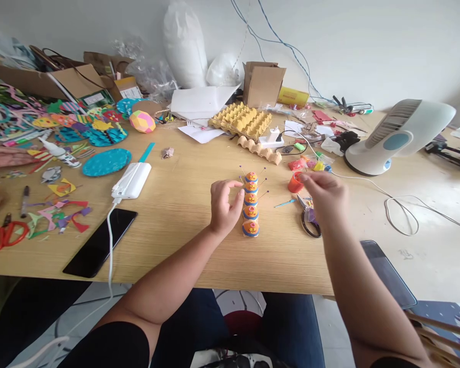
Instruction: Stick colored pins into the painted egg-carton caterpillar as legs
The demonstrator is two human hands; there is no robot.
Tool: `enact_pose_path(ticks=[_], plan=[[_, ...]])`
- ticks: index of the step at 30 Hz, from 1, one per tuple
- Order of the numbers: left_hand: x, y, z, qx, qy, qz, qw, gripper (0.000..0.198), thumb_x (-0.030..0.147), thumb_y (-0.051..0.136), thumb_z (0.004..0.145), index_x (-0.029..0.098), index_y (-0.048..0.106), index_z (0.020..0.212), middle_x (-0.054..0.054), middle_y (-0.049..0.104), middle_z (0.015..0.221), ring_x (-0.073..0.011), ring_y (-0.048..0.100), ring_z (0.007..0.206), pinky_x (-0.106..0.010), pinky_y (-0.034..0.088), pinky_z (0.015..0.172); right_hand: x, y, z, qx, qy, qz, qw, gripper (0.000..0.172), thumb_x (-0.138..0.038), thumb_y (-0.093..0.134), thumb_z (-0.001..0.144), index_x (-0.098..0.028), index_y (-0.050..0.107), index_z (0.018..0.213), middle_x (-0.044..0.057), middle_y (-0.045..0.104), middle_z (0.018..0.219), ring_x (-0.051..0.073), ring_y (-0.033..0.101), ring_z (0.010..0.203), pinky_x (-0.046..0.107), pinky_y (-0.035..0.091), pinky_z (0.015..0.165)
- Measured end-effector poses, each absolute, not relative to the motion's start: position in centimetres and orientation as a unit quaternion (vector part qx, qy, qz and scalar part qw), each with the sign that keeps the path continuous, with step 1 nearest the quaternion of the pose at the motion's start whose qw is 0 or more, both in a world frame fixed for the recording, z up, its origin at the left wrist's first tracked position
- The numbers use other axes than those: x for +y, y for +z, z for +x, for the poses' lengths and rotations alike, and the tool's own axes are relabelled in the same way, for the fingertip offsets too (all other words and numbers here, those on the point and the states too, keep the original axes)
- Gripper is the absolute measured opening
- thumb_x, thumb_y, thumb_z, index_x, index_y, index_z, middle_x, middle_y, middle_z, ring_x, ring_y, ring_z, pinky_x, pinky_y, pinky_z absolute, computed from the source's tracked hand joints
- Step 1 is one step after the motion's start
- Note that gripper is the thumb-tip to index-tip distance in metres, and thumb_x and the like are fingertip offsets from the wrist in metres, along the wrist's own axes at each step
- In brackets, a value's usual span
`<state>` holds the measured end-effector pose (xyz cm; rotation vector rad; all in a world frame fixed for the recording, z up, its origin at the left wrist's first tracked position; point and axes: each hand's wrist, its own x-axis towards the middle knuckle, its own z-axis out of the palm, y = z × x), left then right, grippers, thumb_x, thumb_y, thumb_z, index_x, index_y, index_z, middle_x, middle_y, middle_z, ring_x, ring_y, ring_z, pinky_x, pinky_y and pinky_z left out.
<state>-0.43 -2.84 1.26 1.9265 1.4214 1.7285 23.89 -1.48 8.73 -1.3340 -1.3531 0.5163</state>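
A small red plastic cup (295, 183) stands right of centre on the light wooden counter (184, 204), its contents too small to make out; far behind it lie a yellow cardboard egg tray (240, 120), hollows upward, and an open brown cardboard box (262, 82) whose inside is hidden. The left hand (224, 204) reaches in from the near edge, fingers curled, thumb tip against the left side of the orange paper caterpillar (250, 207); whether it pinches or only steadies cannot be told. The right hand (324, 194), blurred, hovers just right of the red cup and above the black-handled scissors (308, 222), fingers loosely bent downward, and any hold is unclear. The caterpillar sits mid-counter between both hands: a row of five orange domes banded in blue, running near to far, with thin bead-headed pins sticking out of the far segments
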Motion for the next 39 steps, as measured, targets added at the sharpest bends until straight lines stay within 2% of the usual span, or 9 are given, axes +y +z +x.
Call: enact_pose_path(ticks=[3, 6, 9, 14, 18, 24, 28, 31, 39], plan=[[-3.5, 1.7, -0.3, 0.428, 0.56, 0.706, 0.076, 0.012, 0.026, 0.053, 0.097, 0.025, 0.065, 0.101, -0.005, 0.07, 0.102, -0.0223, 0.06, 0.103, -0.04, 0.044, 0.099, -2.9, 5.4, 21.5, -0.509, 0.373, -0.515, 0.581, 0.028, -0.048, 0.079, 0.075, -0.02, 0.073, 0.077, 0.0, 0.061, 0.067, 0.013, 0.051, 0.059, 0.029, 0.041, 0.057], [-3.7, 1.7, -0.1, 0.394, 0.526, 0.752, 0.053, 0.016, 0.029, 0.055, 0.096, 0.024, 0.068, 0.103, -0.005, 0.073, 0.1, -0.0223, 0.061, 0.099, -0.041, 0.045, 0.096, -3.1, 2.8, 20.1, -0.476, 0.441, -0.49, 0.582, 0.031, -0.05, 0.081, 0.073, -0.021, 0.073, 0.075, -0.002, 0.058, 0.064, 0.01, 0.045, 0.056, 0.027, 0.036, 0.054], [-3.6, 1.6, 0.0, 0.368, 0.509, 0.778, 0.036, 0.016, 0.029, 0.061, 0.093, 0.023, 0.069, 0.105, -0.004, 0.075, 0.094, -0.0213, 0.061, 0.094, -0.039, 0.047, 0.092, -3.2, 1.6, 19.5, -0.476, 0.455, -0.478, 0.581, 0.03, -0.05, 0.083, 0.071, -0.021, 0.073, 0.074, -0.001, 0.059, 0.066, 0.011, 0.048, 0.059, 0.028, 0.038, 0.056], [-3.4, 1.5, 0.1, 0.362, 0.505, 0.783, 0.01, 0.008, 0.021, 0.065, 0.091, 0.023, 0.071, 0.096, -0.001, 0.077, 0.087, -0.0188, 0.06, 0.084, -0.036, 0.048, 0.083, -3.4, 1.2, 19.2, -0.476, 0.493, -0.449, 0.573, 0.025, -0.047, 0.084, 0.071, -0.023, 0.076, 0.074, 0.001, 0.066, 0.077, 0.012, 0.052, 0.065, 0.029, 0.041, 0.061], [-3.3, 1.6, 0.0, 0.384, 0.507, 0.772, 0.004, 0.007, 0.024, 0.065, 0.092, 0.023, 0.072, 0.093, -0.003, 0.075, 0.086, -0.0194, 0.061, 0.086, -0.037, 0.048, 0.084, -3.5, 1.6, 19.3, -0.428, 0.571, -0.41, 0.568, 0.026, -0.045, 0.082, 0.073, -0.024, 0.08, 0.088, 0.0, 0.066, 0.079, 0.01, 0.05, 0.065, 0.027, 0.044, 0.062], [-3.4, 1.9, -0.2, 0.397, 0.514, 0.76, -0.016, 0.008, 0.026, 0.064, 0.092, 0.023, 0.071, 0.092, -0.003, 0.073, 0.084, -0.019, 0.061, 0.084, -0.036, 0.047, 0.082, -3.6, 2.4, 19.6, -0.375, 0.63, -0.381, 0.564, 0.036, -0.033, 0.088, 0.068, -0.026, 0.077, 0.102, -0.001, 0.072, 0.085, 0.009, 0.061, 0.072, 0.023, 0.051, 0.07], [-3.5, 2.1, -0.2, 0.387, 0.52, 0.76, -0.033, 0.006, 0.023, 0.065, 0.092, 0.023, 0.07, 0.091, -0.002, 0.073, 0.083, -0.018, 0.061, 0.081, -0.036, 0.047, 0.082, -3.7, 2.4, 19.7, -0.36, 0.65, -0.37, 0.558, 0.031, -0.033, 0.091, 0.064, -0.023, 0.074, 0.088, 0.0, 0.074, 0.082, 0.009, 0.065, 0.071, 0.02, 0.051, 0.065], [-3.5, 1.9, -0.2, 0.372, 0.525, 0.765, -0.033, 0.005, 0.021, 0.066, 0.091, 0.023, 0.069, 0.093, -0.002, 0.074, 0.084, -0.0183, 0.061, 0.082, -0.036, 0.047, 0.082, -3.7, 2.4, 19.6, -0.366, 0.656, -0.369, 0.547, 0.03, -0.039, 0.09, 0.065, -0.019, 0.069, 0.074, 0.0, 0.071, 0.072, 0.008, 0.061, 0.061, 0.019, 0.047, 0.056], [-3.8, 1.5, -0.1, 0.357, 0.516, 0.778, -0.026, 0.008, 0.019, 0.069, 0.088, 0.024, 0.069, 0.094, -0.001, 0.074, 0.084, -0.0189, 0.061, 0.081, -0.037, 0.048, 0.082, -3.9, 2.2, 19.3, -0.388, 0.648, -0.379, 0.535, 0.038, -0.053, 0.083, 0.072, -0.019, 0.067, 0.07, 0.0, 0.065, 0.063, 0.008, 0.051, 0.052, 0.022, 0.038, 0.049]])
